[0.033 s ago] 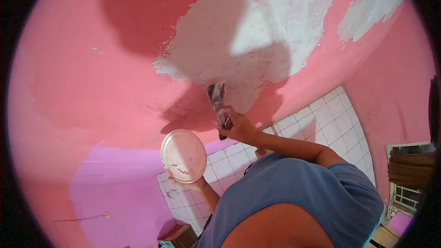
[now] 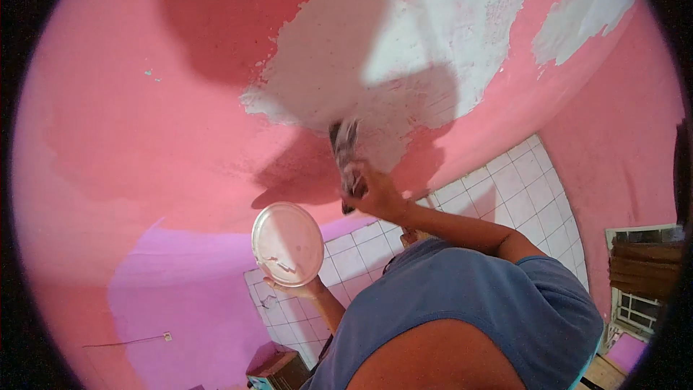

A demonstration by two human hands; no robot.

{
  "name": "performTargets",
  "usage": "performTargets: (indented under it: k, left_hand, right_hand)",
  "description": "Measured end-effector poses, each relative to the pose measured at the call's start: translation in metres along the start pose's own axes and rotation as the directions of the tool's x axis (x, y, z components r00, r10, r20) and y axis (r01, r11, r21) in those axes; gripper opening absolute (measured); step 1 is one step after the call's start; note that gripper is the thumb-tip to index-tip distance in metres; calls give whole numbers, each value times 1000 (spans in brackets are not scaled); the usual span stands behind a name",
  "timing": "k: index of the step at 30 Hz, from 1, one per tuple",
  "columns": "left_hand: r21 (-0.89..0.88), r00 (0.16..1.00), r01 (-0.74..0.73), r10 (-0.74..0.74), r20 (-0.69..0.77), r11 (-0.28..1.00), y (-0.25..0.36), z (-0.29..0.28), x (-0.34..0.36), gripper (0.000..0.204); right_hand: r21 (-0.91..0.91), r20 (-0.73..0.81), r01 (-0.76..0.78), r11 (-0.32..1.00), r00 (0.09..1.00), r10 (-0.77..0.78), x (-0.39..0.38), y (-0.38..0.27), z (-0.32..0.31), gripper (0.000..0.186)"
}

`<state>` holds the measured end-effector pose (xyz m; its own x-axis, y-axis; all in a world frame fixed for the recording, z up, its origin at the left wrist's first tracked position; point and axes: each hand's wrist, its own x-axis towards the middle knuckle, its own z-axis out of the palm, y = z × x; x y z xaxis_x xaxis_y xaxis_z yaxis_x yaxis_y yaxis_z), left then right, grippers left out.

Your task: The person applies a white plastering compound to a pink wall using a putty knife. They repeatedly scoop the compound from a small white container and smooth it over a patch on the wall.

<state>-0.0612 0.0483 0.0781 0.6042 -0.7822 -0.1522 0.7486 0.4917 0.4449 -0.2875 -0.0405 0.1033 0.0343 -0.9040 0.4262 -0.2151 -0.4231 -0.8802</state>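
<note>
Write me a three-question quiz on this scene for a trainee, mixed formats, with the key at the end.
1. Multiple choice: what is in the left hand?
A) a brush
B) a round pale disc
C) a bucket

2. True or false: the right hand holds a scraper.

3. Fill in the blank: around the large whitish patch, the wall is mostly ____.

Key: 1 B; 2 true; 3 pink.

The pink wall (image 2: 144, 152) carries broad dark shadows. A violet wall section (image 2: 202, 289) at lower left bears a pale socket (image 2: 167, 336). White square tiles (image 2: 520, 180) cover the floor. Brown cloth (image 2: 644, 269) hangs above a white grille (image 2: 638, 310) at right.
</note>
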Motion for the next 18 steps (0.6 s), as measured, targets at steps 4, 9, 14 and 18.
performTargets:
  k: [4, 9, 14, 18]
  left_hand:
    - [47, 999, -33, 33, 18, 998, -2, -5, -3, 61]
    - [110, 997, -82, 82, 3, 991, -10, 8, -11, 58]
    - [-163, 1000, 23, -23, 2, 986, -4, 1, -5, 58]
    - [-114, 997, 25, -16, 74, 993, -3, -14, 2, 56]
  right_hand:
    - [-174, -278, 90, 981, 951, -137, 58, -20, -41, 57]
    - [-16, -417, 194, 981, 890, -183, 93, -41, -62, 56]
    - [-125, -173, 75, 989, 980, -96, 52, 15, -2, 58]
    - [-105, 8, 25, 994, 1000, -24, 2, 36, 25, 59]
